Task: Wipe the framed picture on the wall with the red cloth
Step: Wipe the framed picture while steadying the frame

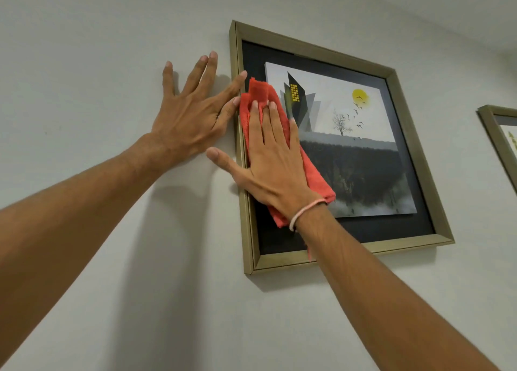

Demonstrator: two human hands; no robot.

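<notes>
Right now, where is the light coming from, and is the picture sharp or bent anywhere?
Head view: shadows of both arms and the frame fall down-left on the wall, so light comes from upper right; focus is sharp, no glare; wide-angle lens skews the frame's edges.

Both forearms are bare, no sleeves showing anywhere. The left hand (184, 118) wears nothing, no ring, no watch. On the right hand's (268, 163) wrist sits a thin pale-pink cord bracelet (303, 212), a loose reddish thread end dangling below it.
</notes>
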